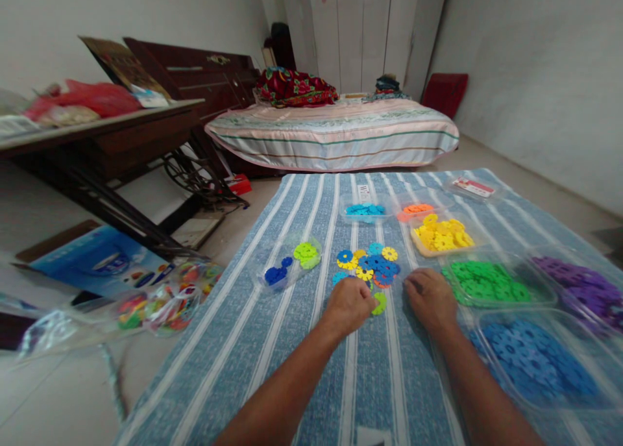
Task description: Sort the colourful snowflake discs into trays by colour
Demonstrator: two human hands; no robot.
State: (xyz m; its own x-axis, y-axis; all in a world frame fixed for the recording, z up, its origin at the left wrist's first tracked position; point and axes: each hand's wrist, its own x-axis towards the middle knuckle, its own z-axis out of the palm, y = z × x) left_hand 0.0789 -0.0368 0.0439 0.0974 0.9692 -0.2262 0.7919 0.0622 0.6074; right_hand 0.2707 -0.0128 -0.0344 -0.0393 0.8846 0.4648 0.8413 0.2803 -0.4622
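Observation:
My left hand (349,303) is closed, its thumb and fingertips pinched at the edge of a lime-green notched plastic disc (379,304). Just beyond it lies a loose pile of notched discs (374,264) in blue, yellow, light blue and orange. Right of the pile, my right hand (431,298) is low over the cloth with its fingers curled in; whatever they may hold is hidden. Beside that hand stands a clear tub of green discs (487,282). A clear tray (292,274) on the left holds dark blue and lime-green discs.
Tubs of yellow (442,233), purple (579,284) and blue discs (540,361) line the right side. Light blue (365,211) and orange discs (415,211) sit at the back, near a clear lid (472,187). A striped cloth (272,368) covers the table.

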